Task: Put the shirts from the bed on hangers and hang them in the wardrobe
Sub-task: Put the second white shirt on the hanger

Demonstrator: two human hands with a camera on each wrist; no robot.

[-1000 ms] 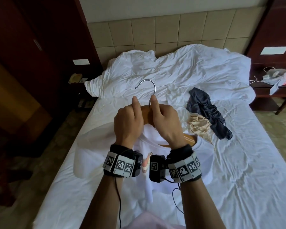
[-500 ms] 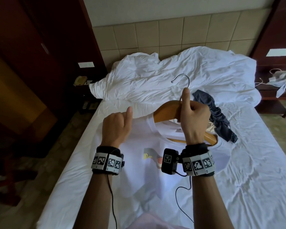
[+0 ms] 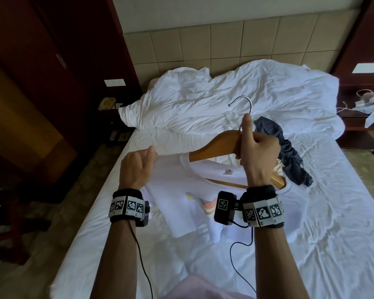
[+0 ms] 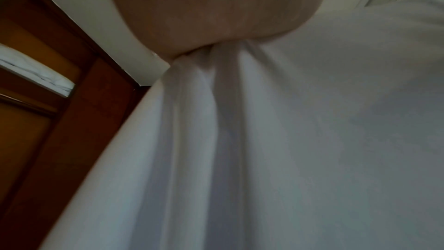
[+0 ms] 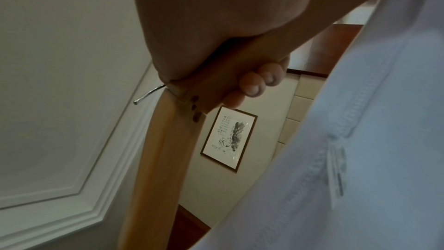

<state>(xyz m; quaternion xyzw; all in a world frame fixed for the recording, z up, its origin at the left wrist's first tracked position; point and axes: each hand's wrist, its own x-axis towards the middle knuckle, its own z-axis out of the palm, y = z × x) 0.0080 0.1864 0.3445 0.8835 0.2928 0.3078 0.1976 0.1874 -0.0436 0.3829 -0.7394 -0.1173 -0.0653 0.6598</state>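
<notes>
**White shirt half-threaded on a wooden hanger above the bed**

The bed (image 3: 311,244) wears a wrinkled white sheet, with a rumpled white duvet (image 3: 235,100) piled against a beige tiled headboard (image 3: 225,46). Dark wood panelling stands to the left, a dark nightstand (image 3: 363,124) to the right. A navy garment (image 3: 289,152) lies crumpled on the sheet just beyond the hanger.

The white shirt (image 3: 181,190) hangs over the bed, a small pastel print on its front and a tag inside the collar; the tag's writing is too blurred to read. The wooden hanger (image 3: 216,143) sits tilted in the neck opening, its metal hook up.

The right hand (image 3: 257,152) grips the hanger at its centre, fingers (image 5: 252,85) curled round the wood. The left hand (image 3: 136,167) seems to pinch the shirt's shoulder fabric. A framed ink picture (image 5: 228,138) hangs on the wall.
</notes>
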